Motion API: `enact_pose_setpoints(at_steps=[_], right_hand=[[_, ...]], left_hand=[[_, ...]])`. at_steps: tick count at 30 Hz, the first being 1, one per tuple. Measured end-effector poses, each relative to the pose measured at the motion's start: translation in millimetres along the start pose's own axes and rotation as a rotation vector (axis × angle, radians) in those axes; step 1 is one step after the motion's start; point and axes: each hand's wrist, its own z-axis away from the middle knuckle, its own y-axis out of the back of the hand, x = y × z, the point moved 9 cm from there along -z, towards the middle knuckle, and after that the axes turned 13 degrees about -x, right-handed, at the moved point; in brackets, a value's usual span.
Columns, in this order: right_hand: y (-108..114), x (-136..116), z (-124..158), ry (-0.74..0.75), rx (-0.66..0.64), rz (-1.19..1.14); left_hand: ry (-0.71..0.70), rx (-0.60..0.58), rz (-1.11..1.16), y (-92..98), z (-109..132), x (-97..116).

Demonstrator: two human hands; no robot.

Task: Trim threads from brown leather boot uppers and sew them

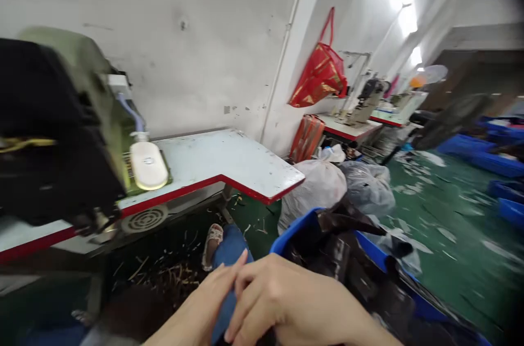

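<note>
My left hand [207, 299] and my right hand [282, 297] meet at the bottom centre, above my blue trouser leg [231, 245]. The right hand's fingers are bent and rest against the left hand; whether they hold anything is hidden. The left hand's fingers are partly covered by the right. Beside the right hand stands a blue bin [292, 228] filled with dark brown pieces [352, 258]. Up and to the left, a dark and green sewing machine [82, 89] sits on a white table with a red edge [229, 157].
White and grey sacks [313, 188] stand behind the bin. A red bag [321, 76] hangs on the wall. More machines [368, 100] line the wall at the right. Scraps litter the green floor [450, 204], and blue bins [475, 149] stand farther right.
</note>
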Motion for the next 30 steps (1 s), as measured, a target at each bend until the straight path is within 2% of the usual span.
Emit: enact_pose_setpoints(at_steps=[2,4,5,8,10,14,17,20,22,27,30], right_hand=[[12.9,9.2,-29.9,0.054,0.201,-0.082],[23.8,32.0,-44.5,-0.024,0.414,-0.243],[22.7,42.0,-52.7,-0.062,0.445,-0.320],[9.8,52.2,-85.6,-0.062,0.359,-0.353],[7.9,55.8,-101.2,-0.065,0.358,-0.267],[16.7,76.1,-107.1,-0.169,0.447,-0.229],[23.3,79.0,-105.4,-0.153,0.486,-0.148],[24.1,73.0,-108.0,-0.092,0.531,-0.036],[23.2,73.9,-110.6,-0.081,0.569,-0.059],[23.6,77.4,-115.4,-0.125,0.618,-0.140],[25.4,75.4,-116.7,-0.151,0.651,-0.128]], left_hand=[[0.082,0.056,0.169,13.9,8.1,-5.7],[0.128,0.192,0.345,32.0,26.8,-11.5],[0.125,0.280,0.393,42.3,38.2,-12.4],[0.076,0.557,0.297,76.0,72.5,-4.7],[0.071,0.635,0.193,92.4,87.7,3.3],[0.149,0.695,0.203,120.4,108.3,10.0],[0.253,0.746,0.124,134.9,117.2,13.3],[0.290,0.755,0.147,136.3,113.8,11.9],[0.271,0.724,0.167,134.4,107.4,14.6],[0.297,0.726,-0.085,147.5,107.5,41.6],[0.375,0.688,-0.108,157.4,109.9,43.6]])
